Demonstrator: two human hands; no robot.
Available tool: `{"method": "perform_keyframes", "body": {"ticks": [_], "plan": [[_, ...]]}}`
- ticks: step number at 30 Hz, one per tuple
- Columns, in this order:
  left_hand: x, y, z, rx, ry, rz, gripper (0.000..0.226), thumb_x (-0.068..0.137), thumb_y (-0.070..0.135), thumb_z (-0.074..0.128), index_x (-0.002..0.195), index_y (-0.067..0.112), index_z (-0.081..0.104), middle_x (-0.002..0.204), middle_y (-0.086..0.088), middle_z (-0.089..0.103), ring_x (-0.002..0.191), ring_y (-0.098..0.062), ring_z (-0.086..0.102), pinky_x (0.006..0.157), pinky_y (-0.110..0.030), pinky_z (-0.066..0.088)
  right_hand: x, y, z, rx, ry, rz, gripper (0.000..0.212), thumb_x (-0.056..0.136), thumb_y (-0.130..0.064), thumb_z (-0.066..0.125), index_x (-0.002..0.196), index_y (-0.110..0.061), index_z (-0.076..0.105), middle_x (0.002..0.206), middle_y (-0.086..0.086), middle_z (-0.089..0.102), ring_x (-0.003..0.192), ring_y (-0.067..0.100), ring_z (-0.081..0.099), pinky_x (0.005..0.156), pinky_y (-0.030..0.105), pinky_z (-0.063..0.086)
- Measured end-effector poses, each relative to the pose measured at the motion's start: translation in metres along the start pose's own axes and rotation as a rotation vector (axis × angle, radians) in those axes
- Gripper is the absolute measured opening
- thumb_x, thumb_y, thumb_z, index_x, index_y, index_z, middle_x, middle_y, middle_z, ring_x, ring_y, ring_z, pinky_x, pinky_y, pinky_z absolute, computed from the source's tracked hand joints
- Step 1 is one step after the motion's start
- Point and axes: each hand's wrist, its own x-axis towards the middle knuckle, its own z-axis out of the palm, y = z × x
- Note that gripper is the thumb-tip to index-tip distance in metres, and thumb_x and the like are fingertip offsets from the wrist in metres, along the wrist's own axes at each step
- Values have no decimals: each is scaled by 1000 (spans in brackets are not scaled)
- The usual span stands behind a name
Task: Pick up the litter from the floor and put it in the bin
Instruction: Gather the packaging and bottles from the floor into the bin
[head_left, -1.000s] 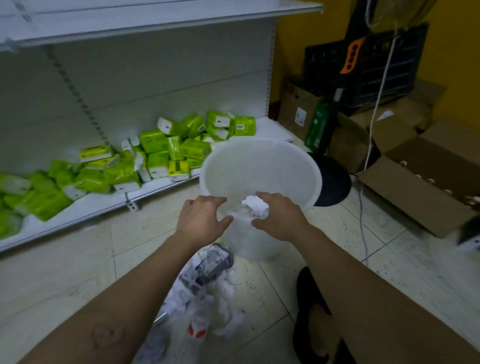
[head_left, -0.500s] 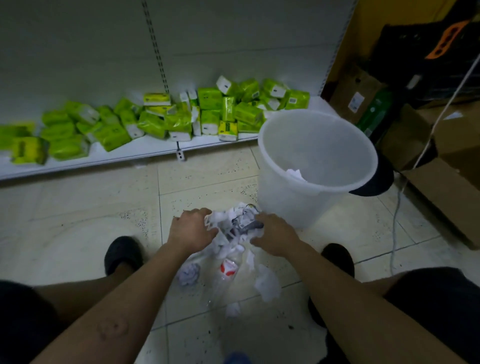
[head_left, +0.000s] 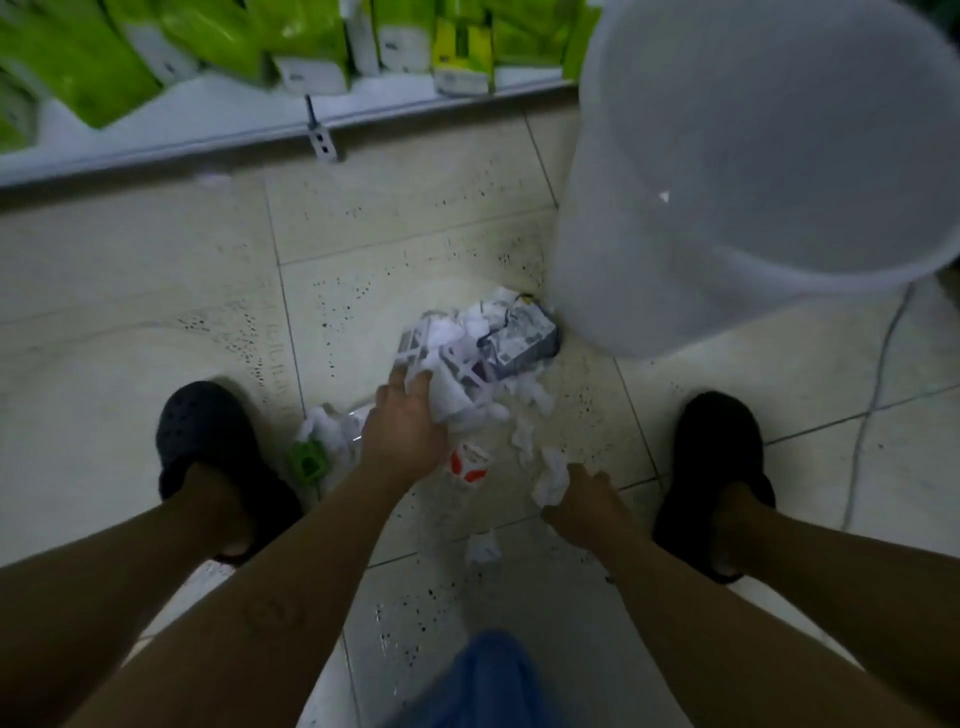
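At six o'clock, nearest, the right hand (head_left: 584, 506) is pinching a crumpled tissue (head_left: 550, 480) between curled fingers. At about eleven o'clock from it, the left hand (head_left: 402, 428) is closing loosely over paper scraps (head_left: 452, 395). The pile of litter (head_left: 493, 348) is lying beyond, touching the bin (head_left: 649, 291) at one o'clock. Loose bits are likely slipping from such shallow grips, and the clear plastic wrapper (head_left: 467, 465) is risking being overlooked.

**Pale floor, bright packs**

Cream floor tiles (head_left: 156, 291) carry black speckles. The bin (head_left: 753, 171) is translucent white — beside its base lies white litter (head_left: 467, 358) with grey print. Lime-green packs (head_left: 208, 31) line the white shelf (head_left: 171, 130); clogs (head_left: 208, 441) are black.
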Motion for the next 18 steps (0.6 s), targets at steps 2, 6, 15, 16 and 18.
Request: {"method": "perform_keyframes", "body": {"ticks": [2, 6, 15, 16, 18], "plan": [[19, 0, 13, -9, 15, 29, 76, 82, 39, 63, 147, 21, 27, 155, -14, 24, 136, -36, 32, 106, -50, 40, 11, 15, 18, 25, 29, 98, 76, 83, -37, 60, 146, -19, 20, 139, 19, 40, 120, 33, 49, 94, 34, 45], [43, -4, 37, 25, 1, 73, 66, 81, 22, 64, 141, 19, 36, 138, -16, 47, 127, -36, 41, 98, -46, 43, 37, 27, 47, 114, 58, 104, 92, 82, -37, 67, 150, -16, 9, 147, 24, 26, 130, 33, 39, 98, 40, 44], [38, -11, 54, -83, 23, 56, 19, 83, 11, 56, 99, 5, 64, 100, -17, 64, 96, -34, 58, 80, -44, 51, 64, 26, 61, 96, 193, 140, 34, 94, -15, 48, 127, -3, 44, 124, 21, 52, 109, 30, 56, 86, 36, 45], [34, -10, 54, -60, 23, 64, 18, 85, 13, 54, 98, 6, 64, 99, -17, 64, 93, -33, 58, 79, -43, 50, 62, 28, 60, 71, 165, 116, 30, 96, -15, 44, 123, -3, 49, 124, 20, 55, 111, 28, 56, 88, 34, 44], [26, -6, 52, -74, 27, 52, 18, 86, 15, 54, 101, 8, 64, 103, -15, 61, 93, -32, 58, 81, -41, 50, 53, 27, 55, 53, 115, 95, 38, 100, -23, 30, 124, -3, 51, 131, 18, 55, 119, 24, 53, 96, 31, 39]]}}
